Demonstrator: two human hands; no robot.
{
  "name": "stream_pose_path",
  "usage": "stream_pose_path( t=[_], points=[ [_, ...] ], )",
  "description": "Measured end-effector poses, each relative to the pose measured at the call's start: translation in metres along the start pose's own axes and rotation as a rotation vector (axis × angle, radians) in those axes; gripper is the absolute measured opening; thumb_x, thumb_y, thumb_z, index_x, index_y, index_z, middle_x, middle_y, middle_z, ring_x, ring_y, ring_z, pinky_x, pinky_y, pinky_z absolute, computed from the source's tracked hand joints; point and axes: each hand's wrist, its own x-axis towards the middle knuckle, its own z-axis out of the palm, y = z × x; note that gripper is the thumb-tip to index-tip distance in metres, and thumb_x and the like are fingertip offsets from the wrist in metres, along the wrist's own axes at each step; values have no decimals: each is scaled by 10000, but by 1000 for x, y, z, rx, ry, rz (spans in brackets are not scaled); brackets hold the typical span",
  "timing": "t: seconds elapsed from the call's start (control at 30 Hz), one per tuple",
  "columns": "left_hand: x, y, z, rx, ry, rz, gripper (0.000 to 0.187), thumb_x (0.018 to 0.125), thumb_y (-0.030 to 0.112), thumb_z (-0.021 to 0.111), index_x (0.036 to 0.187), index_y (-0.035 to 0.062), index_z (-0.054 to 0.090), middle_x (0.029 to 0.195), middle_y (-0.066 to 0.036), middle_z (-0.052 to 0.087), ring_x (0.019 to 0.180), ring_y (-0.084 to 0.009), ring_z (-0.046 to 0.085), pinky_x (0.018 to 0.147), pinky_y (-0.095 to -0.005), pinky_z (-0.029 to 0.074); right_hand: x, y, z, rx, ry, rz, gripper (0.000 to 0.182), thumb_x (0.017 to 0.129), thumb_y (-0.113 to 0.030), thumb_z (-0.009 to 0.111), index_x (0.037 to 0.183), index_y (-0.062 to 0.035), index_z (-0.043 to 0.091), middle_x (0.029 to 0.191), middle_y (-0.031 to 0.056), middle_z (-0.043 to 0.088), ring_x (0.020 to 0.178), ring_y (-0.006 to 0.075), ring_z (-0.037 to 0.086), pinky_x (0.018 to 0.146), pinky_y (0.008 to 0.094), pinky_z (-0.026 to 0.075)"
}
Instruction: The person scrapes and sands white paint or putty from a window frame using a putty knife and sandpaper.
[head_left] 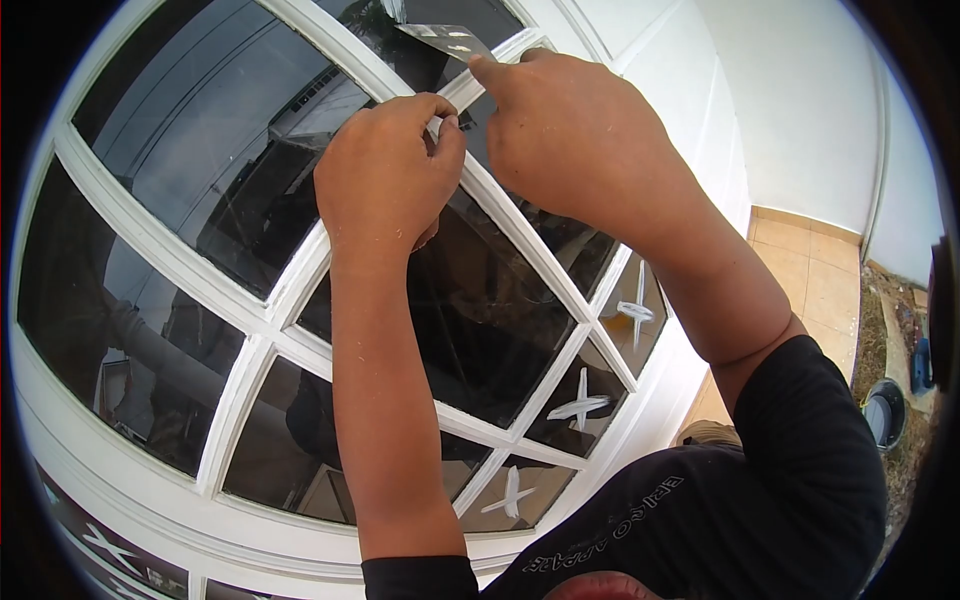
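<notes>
My right hand point(570, 130) grips a putty knife, its handle hidden in the fist. The knife's flat metal blade point(447, 40), smeared with white, points up and left over an upper pane, with my index finger along it. Lower and to the left, my left hand point(385, 175) is closed at a white glazing bar point(500, 205); thumb and forefinger pinch around a small whitish bit that I cannot make out. Both hands are over a white-framed window point(262, 335) with dark, reflecting glass panes point(490, 310).
White crosses point(578, 400) mark several smaller panes toward the lower right. A white wall point(810, 110) and a tan tiled floor point(800, 265) lie to the right. Farther out, a dark bucket point(884, 413) stands on the ground by the tiles.
</notes>
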Motion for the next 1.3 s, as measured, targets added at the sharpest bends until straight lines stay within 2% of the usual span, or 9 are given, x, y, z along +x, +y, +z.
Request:
stream_pose_path(
  t=[0.17,0.23,0.27,0.33,0.77,0.9,1.03,1.23,1.3],
  points=[
    [0,-2,2,4,28,17,181,896,259,680,1013,174,789,841,-27,746,881,-252,704,788,-412,564,-1,2,5,-17,54,7,511,866,-137,560,1358,-39,659,1009,238,719,892,393,721,824,464,590],
    [0,-2,2,2,26,17,181,895,260,681,1013,173,788,842,-29,746,880,-254,704,787,-413,564,3,4,4,-21,102,-29,240,863,-143,639,1002,24,741,909,230,747,810,363,762,736,434,620],
    [0,-2,2,3,25,16,182,894,260,681,1013,173,788,844,-30,746,878,-255,704,785,-414,564,1,3,4,-21,100,-29,240,863,-143,639,1002,24,741,909,230,747,810,363,762,736,434,620],
    [1,-1,0,11,15,7,184,894,261,682,1014,172,788,846,-32,748,877,-256,705,786,-414,565,-5,1,3,-38,4,8,509,863,-135,561,1350,-27,660,1015,247,719,893,400,719,827,462,585],
    [0,-1,1,6,38,25,192,891,256,683,1023,173,795,848,-36,753,865,-252,709,777,-408,569,8,7,5,-24,18,7,482,872,-131,560,1329,-22,666,991,236,719,887,397,714,828,470,580],
    [1,-2,0,17,31,29,189,892,254,683,1017,167,795,843,-35,751,860,-249,708,772,-405,569,-2,4,10,-14,85,-23,493,871,-123,561,1346,-24,654,993,239,721,890,394,717,829,470,581],
    [0,0,0,14,15,10,179,892,252,684,1004,166,793,841,-34,750,855,-250,708,769,-405,569,18,5,1,-56,-13,10,487,865,-116,556,1331,-21,664,1006,247,723,898,399,717,833,472,581],
    [0,0,-1,13,22,7,174,891,249,688,1003,165,791,845,-36,749,859,-253,706,778,-407,568,7,6,3,-9,100,-35,496,851,-109,564,1326,-16,670,984,254,723,898,396,722,828,467,587],
    [0,0,0,7,25,12,174,891,248,688,1005,165,791,848,-38,749,863,-253,706,782,-408,568,14,4,-1,-10,50,-25,500,846,-110,566,1326,-13,669,989,257,722,897,398,722,827,466,587]
  ],
)
